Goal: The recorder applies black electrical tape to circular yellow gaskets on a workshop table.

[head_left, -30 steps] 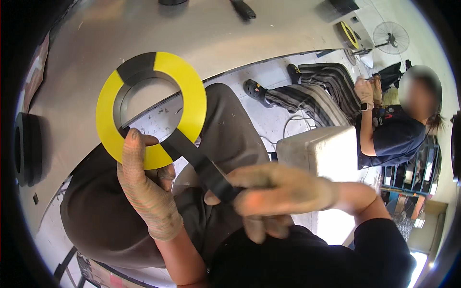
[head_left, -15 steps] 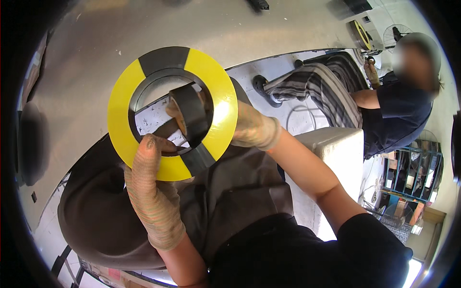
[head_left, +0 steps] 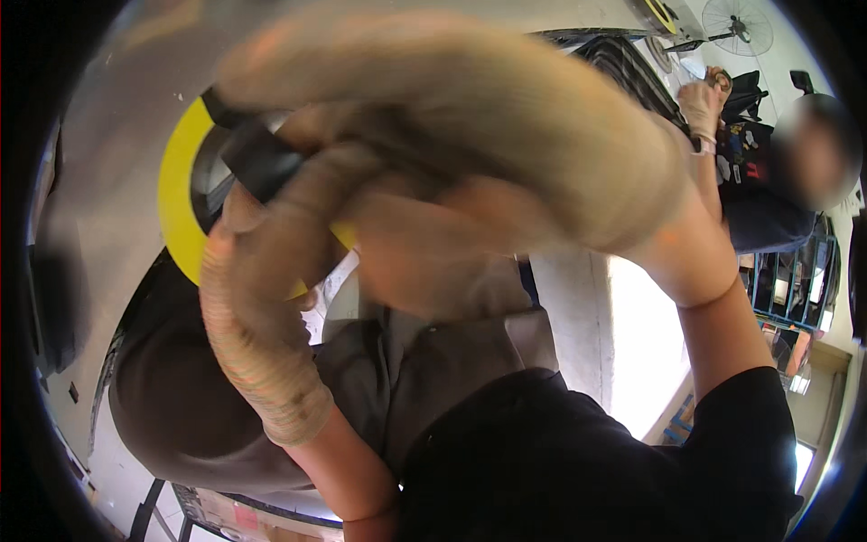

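— Right hand (head_left: 470, 154) came right up toward the camera there. You had it low over your lap a second ago, drawing the black strip off the roll, and now it swept across and filled most of the view, blurred. Could you tell what it was doing?

— Not cleanly. Your gloved right hand was too smeared to say whether it was closed on anything; I couldn't tell. What did show was the black end of the tape (head_left: 262, 158) poking out at its left edge, so the strip looked to have travelled up with it.

— And the left hand (head_left: 257, 298)?

— That one stayed put. You kept it clamped on the yellow-and-black tape roll (head_left: 181, 212), fingers wrapped round the lower rim, just as half a second before. The roll sat at upper left, raised in front of you above your knees, mostly hidden behind the right hand.

— So what did that mean for the job?

— My read: you had lengthened the pulled strip. The roll itself hardly shifted.

— Anyone else in frame?

— A co-worker (head_left: 768, 190) sat at far right, well apart, a fan (head_left: 741, 23) behind.
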Demonstrator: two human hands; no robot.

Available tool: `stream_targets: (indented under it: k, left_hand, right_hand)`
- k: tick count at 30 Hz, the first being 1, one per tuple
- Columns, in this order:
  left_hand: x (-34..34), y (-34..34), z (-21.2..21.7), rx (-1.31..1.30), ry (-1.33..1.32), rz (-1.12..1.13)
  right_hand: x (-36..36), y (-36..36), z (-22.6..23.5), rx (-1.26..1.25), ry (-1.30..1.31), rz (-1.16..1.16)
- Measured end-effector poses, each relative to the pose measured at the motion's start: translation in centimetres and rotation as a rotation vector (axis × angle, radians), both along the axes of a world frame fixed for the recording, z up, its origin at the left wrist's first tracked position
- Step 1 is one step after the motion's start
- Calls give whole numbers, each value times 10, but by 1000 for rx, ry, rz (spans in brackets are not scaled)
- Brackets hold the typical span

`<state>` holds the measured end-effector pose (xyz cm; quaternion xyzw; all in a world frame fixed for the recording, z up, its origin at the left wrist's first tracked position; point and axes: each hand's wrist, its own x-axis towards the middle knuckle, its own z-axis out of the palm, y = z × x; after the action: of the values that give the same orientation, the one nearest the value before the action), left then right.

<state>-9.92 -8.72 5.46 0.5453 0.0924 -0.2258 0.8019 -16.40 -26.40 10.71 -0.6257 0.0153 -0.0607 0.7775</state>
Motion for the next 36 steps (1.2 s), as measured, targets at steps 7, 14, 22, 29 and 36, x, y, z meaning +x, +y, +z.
stream_targets:
  k: [7, 14, 22, 29, 36]
  left_hand:
    - [26, -12, 5, 73, -67, -53]
    - [21, -4, -7, 111, -167, -120]
    - [25, 2, 20, 22, -47, -44]
    - [17, 15, 37, -15, -55, -52]
    - [-19, -19, 26, 28, -81, 171]
  right_hand:
    - [-38, -5, -64, 60, 722, 276]
    - [54, -30, -128, 63, 79, 220]
    - [38, -33, -109, -104, -265, 224]
    - [-12, -19, 65, -194, 395, 71]
    - [-42, -17, 77, 134, 572, 224]
